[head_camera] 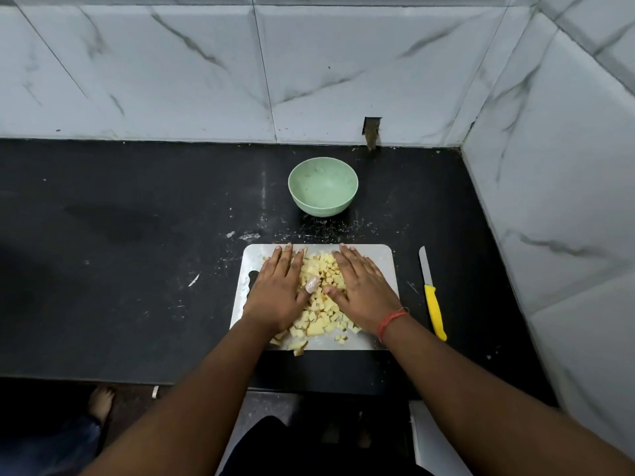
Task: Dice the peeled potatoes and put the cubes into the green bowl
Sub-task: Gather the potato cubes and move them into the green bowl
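Corralling potato cubes (321, 297) between your flat, straight-fingered left hand (275, 297) and right hand (360, 293), nothing gripped; green bowl (323, 185) lies straight ahead beyond the fingertips.

Dim, even light; wide-angle bending at edges; lower corners dark, perhaps slightly blurred.

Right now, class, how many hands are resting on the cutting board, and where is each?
2. The left hand lies flat on the cutting board left of the potato cubes; the right hand lies flat on their right side. None seems hidden.
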`<state>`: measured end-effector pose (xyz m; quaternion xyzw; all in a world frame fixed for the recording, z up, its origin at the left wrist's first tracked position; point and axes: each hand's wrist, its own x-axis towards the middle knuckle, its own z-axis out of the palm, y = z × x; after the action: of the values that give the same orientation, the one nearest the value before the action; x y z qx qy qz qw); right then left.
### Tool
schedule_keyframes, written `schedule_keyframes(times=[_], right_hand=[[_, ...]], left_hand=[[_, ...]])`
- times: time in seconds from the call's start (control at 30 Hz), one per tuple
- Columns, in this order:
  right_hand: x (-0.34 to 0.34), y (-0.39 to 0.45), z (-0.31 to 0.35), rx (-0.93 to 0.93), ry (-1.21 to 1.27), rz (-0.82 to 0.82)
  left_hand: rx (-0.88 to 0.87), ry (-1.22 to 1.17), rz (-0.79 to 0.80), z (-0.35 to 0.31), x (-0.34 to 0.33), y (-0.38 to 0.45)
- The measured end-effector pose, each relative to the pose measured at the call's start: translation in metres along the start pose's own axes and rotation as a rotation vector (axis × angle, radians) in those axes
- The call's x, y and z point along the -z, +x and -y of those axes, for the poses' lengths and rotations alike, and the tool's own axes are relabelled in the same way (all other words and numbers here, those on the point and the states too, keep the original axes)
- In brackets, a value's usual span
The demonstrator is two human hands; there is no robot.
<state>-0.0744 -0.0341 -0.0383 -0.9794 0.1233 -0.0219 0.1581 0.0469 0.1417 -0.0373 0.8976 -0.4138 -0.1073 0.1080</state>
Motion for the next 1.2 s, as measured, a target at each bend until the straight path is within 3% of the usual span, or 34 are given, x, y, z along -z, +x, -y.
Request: schedule_keyframes(times=[0.27,0.8,1.2], right_hand=[[-0.002,0.011,-0.001,0.074,-0.056,0.027],[0.001,0.010,0.010,0.106,-0.030,-0.149],[0.018,0.025,0.016,0.031,0.004,-0.124]], left_hand=[[-0.056,0.005,-0.036,0.003,-0.002,0.008],[-0.122,0.002,-0.181,0.002,0.000,0.008],[-0.076,-0.105,-0.152,-0.005,0.015,0.022]])
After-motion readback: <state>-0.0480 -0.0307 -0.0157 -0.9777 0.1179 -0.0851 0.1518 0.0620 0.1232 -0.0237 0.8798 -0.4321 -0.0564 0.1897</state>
